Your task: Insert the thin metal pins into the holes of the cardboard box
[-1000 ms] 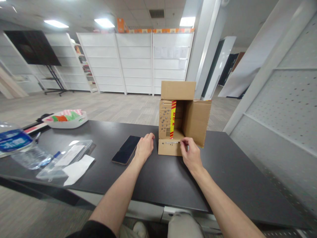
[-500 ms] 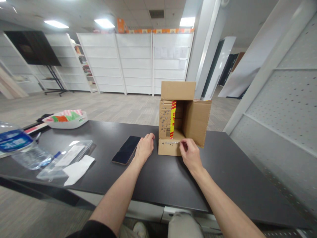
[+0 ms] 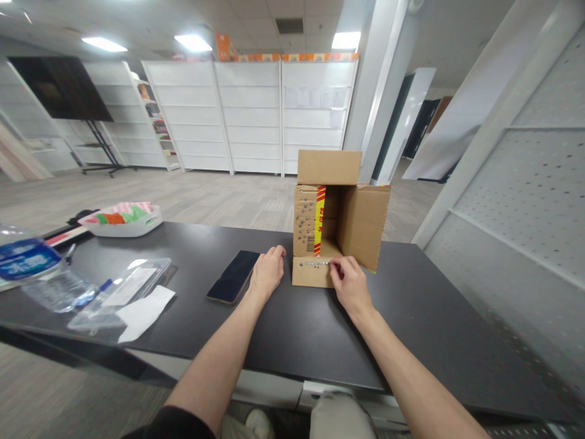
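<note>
The open cardboard box (image 3: pixel 354 222) stands on the black table (image 3: pixel 425 317). Right hand (image 3: pixel 351 283): fingertips pinched at box's front flap (image 3: pixel 311 277); contents indiscernible. Left hand (image 3: pixel 268 269): left of box, grip indeterminable. White shelving (image 3: pixel 249 116): behind box, beyond grey floor (image 3: pixel 228 196).

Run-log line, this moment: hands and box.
left hand: beside phone | right hand: at silvery dot row, lower flap | box: open | item pinched: cannot tell

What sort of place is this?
Probably an office or indoor workroom: tall white shelving units line the back, a black screen sits on a wheeled stand, and a dark table holds a cardboard box.
</note>
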`<state>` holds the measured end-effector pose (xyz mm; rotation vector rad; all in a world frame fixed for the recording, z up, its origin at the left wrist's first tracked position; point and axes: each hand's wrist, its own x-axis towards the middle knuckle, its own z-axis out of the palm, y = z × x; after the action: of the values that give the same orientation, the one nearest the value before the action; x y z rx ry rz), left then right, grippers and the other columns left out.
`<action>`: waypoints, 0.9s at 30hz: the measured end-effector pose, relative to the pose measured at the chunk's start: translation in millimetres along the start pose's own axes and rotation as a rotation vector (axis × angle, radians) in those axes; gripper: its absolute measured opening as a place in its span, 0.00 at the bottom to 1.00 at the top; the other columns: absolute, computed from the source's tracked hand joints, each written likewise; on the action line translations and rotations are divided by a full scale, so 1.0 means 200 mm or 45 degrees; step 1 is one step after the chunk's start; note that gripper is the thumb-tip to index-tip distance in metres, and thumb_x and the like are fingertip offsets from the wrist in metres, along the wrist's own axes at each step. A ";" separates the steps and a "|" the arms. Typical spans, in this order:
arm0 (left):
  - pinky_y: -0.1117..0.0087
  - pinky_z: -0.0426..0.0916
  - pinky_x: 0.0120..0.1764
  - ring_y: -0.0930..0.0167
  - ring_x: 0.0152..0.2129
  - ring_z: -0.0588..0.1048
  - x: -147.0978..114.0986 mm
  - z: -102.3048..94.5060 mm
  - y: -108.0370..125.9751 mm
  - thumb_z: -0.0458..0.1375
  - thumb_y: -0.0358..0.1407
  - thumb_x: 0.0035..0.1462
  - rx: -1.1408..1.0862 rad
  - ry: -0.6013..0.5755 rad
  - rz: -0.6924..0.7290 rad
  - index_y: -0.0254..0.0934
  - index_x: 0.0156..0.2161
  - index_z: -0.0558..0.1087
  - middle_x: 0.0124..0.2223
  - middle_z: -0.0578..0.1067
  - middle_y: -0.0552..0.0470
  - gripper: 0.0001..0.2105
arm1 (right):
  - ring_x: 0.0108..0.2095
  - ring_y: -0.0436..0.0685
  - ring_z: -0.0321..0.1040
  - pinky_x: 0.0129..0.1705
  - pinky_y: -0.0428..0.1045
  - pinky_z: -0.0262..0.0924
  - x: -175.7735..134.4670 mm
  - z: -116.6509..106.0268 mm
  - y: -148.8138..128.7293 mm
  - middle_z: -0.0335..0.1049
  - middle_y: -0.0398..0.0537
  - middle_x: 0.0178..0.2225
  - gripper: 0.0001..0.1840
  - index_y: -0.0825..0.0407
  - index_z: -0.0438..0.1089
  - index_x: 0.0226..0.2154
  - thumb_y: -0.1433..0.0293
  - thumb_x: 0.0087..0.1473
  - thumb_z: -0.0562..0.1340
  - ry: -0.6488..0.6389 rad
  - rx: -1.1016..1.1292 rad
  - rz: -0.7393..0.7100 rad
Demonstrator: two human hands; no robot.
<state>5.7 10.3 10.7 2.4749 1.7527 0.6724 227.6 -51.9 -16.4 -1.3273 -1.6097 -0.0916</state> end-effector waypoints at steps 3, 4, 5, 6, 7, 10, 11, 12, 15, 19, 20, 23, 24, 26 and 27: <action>0.67 0.66 0.48 0.68 0.41 0.76 0.00 0.00 0.00 0.46 0.29 0.66 0.003 0.000 0.000 0.40 0.46 0.70 0.47 0.77 0.48 0.12 | 0.34 0.58 0.67 0.39 0.54 0.65 0.00 0.00 0.00 0.69 0.50 0.35 0.08 0.50 0.70 0.35 0.70 0.62 0.56 -0.014 0.001 0.003; 0.67 0.66 0.48 0.68 0.41 0.76 0.00 -0.01 0.00 0.46 0.29 0.66 0.003 -0.003 -0.002 0.40 0.46 0.70 0.47 0.77 0.48 0.12 | 0.34 0.58 0.67 0.40 0.54 0.65 0.00 0.00 0.00 0.69 0.50 0.35 0.08 0.50 0.70 0.35 0.70 0.62 0.56 -0.019 -0.002 0.007; 0.67 0.66 0.48 0.68 0.41 0.76 0.00 -0.01 0.01 0.46 0.29 0.66 0.004 -0.006 -0.004 0.40 0.46 0.70 0.47 0.77 0.48 0.12 | 0.34 0.58 0.67 0.40 0.54 0.65 0.00 0.00 0.00 0.69 0.50 0.35 0.08 0.50 0.70 0.35 0.70 0.62 0.56 -0.025 -0.006 0.010; 0.67 0.66 0.48 0.68 0.41 0.76 0.00 -0.01 0.01 0.46 0.29 0.66 0.006 -0.010 -0.006 0.40 0.46 0.70 0.47 0.77 0.48 0.12 | 0.35 0.58 0.67 0.40 0.54 0.65 -0.01 0.00 0.01 0.69 0.50 0.35 0.08 0.50 0.70 0.35 0.70 0.62 0.56 -0.031 -0.009 0.012; 0.66 0.66 0.48 0.68 0.42 0.76 0.00 -0.01 0.01 0.46 0.29 0.66 0.007 -0.013 -0.006 0.40 0.46 0.70 0.47 0.77 0.48 0.12 | 0.35 0.58 0.67 0.40 0.54 0.65 -0.01 0.01 0.01 0.68 0.50 0.35 0.08 0.50 0.71 0.35 0.70 0.62 0.56 -0.036 -0.010 0.016; 0.66 0.66 0.48 0.67 0.42 0.76 0.00 -0.01 0.01 0.46 0.28 0.66 0.008 -0.014 0.000 0.40 0.46 0.70 0.47 0.77 0.48 0.12 | 0.35 0.59 0.68 0.41 0.54 0.65 -0.01 0.01 0.01 0.68 0.50 0.35 0.09 0.50 0.71 0.35 0.69 0.62 0.56 -0.037 0.001 0.025; 0.66 0.66 0.48 0.67 0.43 0.76 0.00 0.00 0.00 0.46 0.28 0.66 0.007 -0.012 0.002 0.40 0.46 0.70 0.47 0.77 0.48 0.12 | 0.35 0.59 0.68 0.41 0.54 0.65 -0.01 0.01 0.02 0.68 0.50 0.35 0.09 0.50 0.71 0.35 0.69 0.62 0.56 -0.036 0.005 0.027; 0.66 0.66 0.48 0.67 0.43 0.76 0.00 0.00 0.00 0.46 0.29 0.66 0.006 -0.010 0.006 0.40 0.46 0.70 0.47 0.77 0.47 0.12 | 0.35 0.59 0.68 0.40 0.54 0.65 -0.01 0.01 0.02 0.68 0.50 0.35 0.09 0.50 0.72 0.35 0.69 0.62 0.56 -0.036 0.006 0.028; 0.66 0.66 0.48 0.67 0.42 0.76 0.00 0.01 -0.01 0.45 0.29 0.66 0.003 0.002 0.014 0.40 0.47 0.70 0.47 0.77 0.47 0.12 | 0.35 0.58 0.68 0.40 0.54 0.66 -0.01 0.01 0.02 0.69 0.50 0.35 0.09 0.50 0.72 0.35 0.69 0.62 0.56 -0.037 -0.002 0.023; 0.67 0.66 0.48 0.68 0.42 0.76 0.01 0.01 -0.01 0.45 0.29 0.67 0.021 -0.003 0.007 0.40 0.47 0.70 0.47 0.77 0.48 0.12 | 0.35 0.58 0.68 0.40 0.54 0.65 -0.01 0.01 0.02 0.69 0.51 0.34 0.10 0.51 0.73 0.36 0.69 0.62 0.55 -0.040 -0.017 0.029; 0.67 0.66 0.48 0.67 0.42 0.76 0.01 0.01 -0.01 0.45 0.29 0.67 0.026 -0.005 0.006 0.39 0.47 0.70 0.48 0.77 0.48 0.12 | 0.35 0.58 0.68 0.40 0.54 0.65 -0.01 0.01 0.01 0.69 0.51 0.34 0.10 0.51 0.73 0.36 0.69 0.62 0.55 -0.040 -0.017 0.031; 0.66 0.66 0.48 0.67 0.42 0.76 0.01 0.01 -0.01 0.45 0.29 0.67 0.020 -0.005 0.010 0.39 0.47 0.70 0.48 0.77 0.48 0.12 | 0.35 0.58 0.68 0.40 0.54 0.65 -0.01 0.01 0.01 0.69 0.51 0.35 0.09 0.51 0.72 0.35 0.69 0.61 0.56 -0.028 -0.019 0.042; 0.66 0.66 0.48 0.67 0.42 0.76 0.01 0.01 -0.01 0.45 0.29 0.67 0.015 -0.004 0.012 0.39 0.47 0.70 0.47 0.77 0.48 0.12 | 0.35 0.58 0.68 0.40 0.54 0.65 -0.01 0.00 0.00 0.69 0.51 0.35 0.09 0.51 0.72 0.35 0.69 0.60 0.56 -0.025 -0.021 0.046; 0.66 0.66 0.48 0.68 0.42 0.76 0.01 0.01 -0.01 0.45 0.29 0.67 0.006 0.002 0.016 0.40 0.47 0.70 0.47 0.77 0.48 0.12 | 0.35 0.58 0.68 0.40 0.54 0.65 0.00 0.00 0.00 0.69 0.51 0.35 0.09 0.51 0.71 0.35 0.70 0.59 0.56 -0.023 -0.024 0.050; 0.66 0.66 0.48 0.68 0.43 0.76 0.01 0.01 -0.01 0.45 0.29 0.67 0.004 0.004 0.017 0.40 0.46 0.70 0.47 0.77 0.48 0.12 | 0.35 0.59 0.68 0.40 0.54 0.65 0.00 0.00 0.00 0.69 0.51 0.35 0.09 0.51 0.71 0.35 0.70 0.59 0.56 -0.024 -0.027 0.051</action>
<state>5.7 12.5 8.2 2.4914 1.7406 0.6751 227.2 -52.4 -17.1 -1.3796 -1.6011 -0.0717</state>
